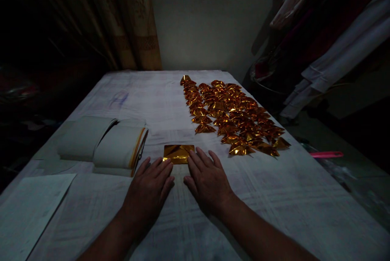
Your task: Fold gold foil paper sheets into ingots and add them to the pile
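Observation:
A shiny gold foil paper (179,153), in a flat rectangle, lies on the cloth-covered table in front of me. My left hand (152,183) rests palm down at its lower left corner, fingers stretched out. On the other side, my right hand (209,179) lies flat with its fingertips on the paper's right edge and its fingers spread. Neither hand grips anything. Right of centre, rows of folded gold foil pieces (233,114) with pointed ends cover part of the table.
Two thick bent stacks of pale paper (117,147) sit at the left. A white sheet (33,208) lies at the near left corner. A curtain (137,21) and a pale wall (210,25) stand behind the table (146,90). Clothes (344,53) hang at the right, above a pink handle (327,154).

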Tool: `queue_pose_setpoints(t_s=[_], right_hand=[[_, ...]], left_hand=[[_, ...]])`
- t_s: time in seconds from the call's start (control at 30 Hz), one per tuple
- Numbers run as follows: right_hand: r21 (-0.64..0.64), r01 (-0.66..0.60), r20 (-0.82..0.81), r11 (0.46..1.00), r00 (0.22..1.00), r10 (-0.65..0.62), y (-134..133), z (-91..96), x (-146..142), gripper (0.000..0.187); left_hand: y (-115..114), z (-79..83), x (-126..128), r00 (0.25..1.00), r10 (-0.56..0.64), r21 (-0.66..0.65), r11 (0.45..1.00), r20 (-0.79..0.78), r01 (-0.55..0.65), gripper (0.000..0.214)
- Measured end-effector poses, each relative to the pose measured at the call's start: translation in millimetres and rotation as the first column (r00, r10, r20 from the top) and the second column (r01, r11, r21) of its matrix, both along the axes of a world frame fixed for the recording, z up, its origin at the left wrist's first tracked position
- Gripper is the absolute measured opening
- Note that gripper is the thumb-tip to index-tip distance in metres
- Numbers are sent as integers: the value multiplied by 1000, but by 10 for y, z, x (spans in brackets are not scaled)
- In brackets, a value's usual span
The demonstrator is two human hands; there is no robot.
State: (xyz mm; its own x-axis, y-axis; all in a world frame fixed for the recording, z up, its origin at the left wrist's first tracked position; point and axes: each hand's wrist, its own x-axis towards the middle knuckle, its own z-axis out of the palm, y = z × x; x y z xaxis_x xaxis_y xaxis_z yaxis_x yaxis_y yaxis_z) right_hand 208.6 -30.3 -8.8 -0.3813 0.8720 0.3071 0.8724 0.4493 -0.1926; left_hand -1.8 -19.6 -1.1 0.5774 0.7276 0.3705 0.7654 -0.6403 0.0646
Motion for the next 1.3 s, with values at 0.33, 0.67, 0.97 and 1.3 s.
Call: queue_pose_setpoints(t_s=[0.33, 0.67, 0.97, 1.3], right_hand=[[-203, -82, 13, 976, 996, 86, -53, 23, -72, 59], [-184, 137, 97, 973, 988, -120, -76, 121, -13, 51], [-93, 112, -100, 989, 988, -121, 82, 110, 161, 29], [-93, 116, -348, 989, 927, -142, 221, -64, 184, 39]], left_hand=[[-2, 19, 8, 999, 34, -7, 999, -16, -34, 35], [15, 31, -49, 996, 90, 11, 996, -12, -90, 34], [96, 69, -69, 988, 89, -74, 994, 128, -80, 24], [183, -140, -106, 943, 213, -158, 972, 255, -176, 21]])
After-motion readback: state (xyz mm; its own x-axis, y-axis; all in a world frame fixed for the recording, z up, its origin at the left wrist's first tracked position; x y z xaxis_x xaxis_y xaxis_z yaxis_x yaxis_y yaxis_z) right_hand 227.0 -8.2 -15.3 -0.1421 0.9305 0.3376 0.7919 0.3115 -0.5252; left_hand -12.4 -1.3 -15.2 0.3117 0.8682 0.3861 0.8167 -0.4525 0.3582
